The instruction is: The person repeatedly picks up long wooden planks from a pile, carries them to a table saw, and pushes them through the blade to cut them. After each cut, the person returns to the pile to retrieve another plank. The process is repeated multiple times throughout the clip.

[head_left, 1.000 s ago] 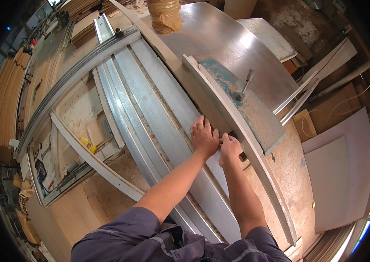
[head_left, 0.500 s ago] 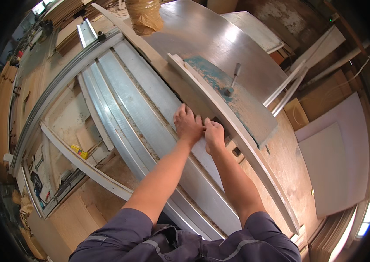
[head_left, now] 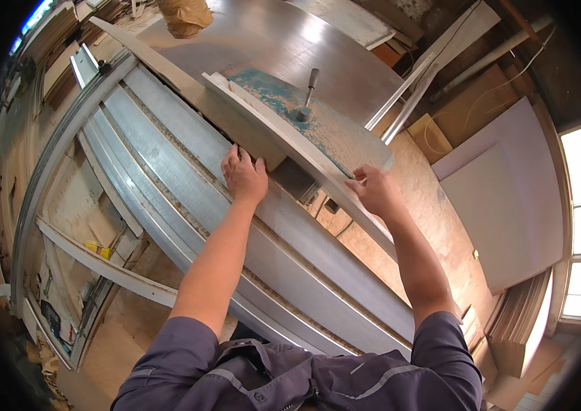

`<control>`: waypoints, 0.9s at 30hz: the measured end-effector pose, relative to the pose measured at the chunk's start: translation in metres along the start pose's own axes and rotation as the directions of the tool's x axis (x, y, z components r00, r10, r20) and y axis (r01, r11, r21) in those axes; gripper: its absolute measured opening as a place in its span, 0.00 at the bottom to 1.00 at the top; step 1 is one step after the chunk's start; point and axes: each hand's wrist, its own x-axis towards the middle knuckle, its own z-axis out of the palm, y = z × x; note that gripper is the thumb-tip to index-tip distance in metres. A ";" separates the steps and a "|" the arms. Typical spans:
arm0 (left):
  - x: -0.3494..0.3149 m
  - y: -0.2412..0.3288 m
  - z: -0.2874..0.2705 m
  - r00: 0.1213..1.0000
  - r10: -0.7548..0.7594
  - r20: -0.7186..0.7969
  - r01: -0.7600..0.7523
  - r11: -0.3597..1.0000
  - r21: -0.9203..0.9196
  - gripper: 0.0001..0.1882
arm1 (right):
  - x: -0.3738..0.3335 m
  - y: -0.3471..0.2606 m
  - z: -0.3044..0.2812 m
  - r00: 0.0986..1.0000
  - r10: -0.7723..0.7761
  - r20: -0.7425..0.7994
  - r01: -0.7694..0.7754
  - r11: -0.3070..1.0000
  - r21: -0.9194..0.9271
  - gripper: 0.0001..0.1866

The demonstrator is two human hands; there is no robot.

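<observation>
My left hand point(head_left: 244, 177) rests at the near edge of a long tan wooden board point(head_left: 187, 89), fingers bent and apart over the edge of the slatted metal table point(head_left: 160, 144). The board lies on the table alongside a long pale fence rail point(head_left: 270, 123), its near end a little past my left hand. Over the rail's edge, farther right, is my right hand point(head_left: 376, 193), its fingers curled in and the thumb close to them. Whatever lies between those fingertips is too small to make out. Beyond the end of the board a dark opening point(head_left: 297, 179) shows beside the rail.
Behind the rail a lever handle point(head_left: 311, 85) rises from a dusty teal plate point(head_left: 270, 89). A brown wrapped bundle point(head_left: 186, 17) stands on the far metal surface. A yellow tape measure point(head_left: 98, 250) lies in the frame at left. Large pale panels point(head_left: 503, 212) lean at right.
My hands were together at the end of the board. The right has moved away to the right, onto the rail, while the left stays by the board. The view has shifted to the right.
</observation>
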 end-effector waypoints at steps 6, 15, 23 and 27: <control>0.001 -0.004 0.003 0.999 0.001 0.039 -0.002 1.000 0.022 0.34 | 0.017 0.002 -0.015 0.952 -0.147 0.270 0.173 0.982 -0.075 0.25; 0.002 -0.013 0.009 0.999 0.019 0.038 -0.020 0.998 0.052 0.33 | 0.022 0.019 -0.027 0.694 -0.487 0.530 0.677 0.693 -0.250 0.41; 0.000 -0.005 0.004 0.999 0.013 0.052 -0.014 1.000 0.018 0.33 | 0.052 0.010 -0.012 0.507 -0.664 0.550 0.858 0.450 -0.247 0.35; 0.000 -0.008 0.006 0.999 0.014 0.048 -0.015 1.000 0.023 0.34 | 0.059 0.012 -0.005 0.514 -0.648 0.563 0.852 0.464 -0.243 0.33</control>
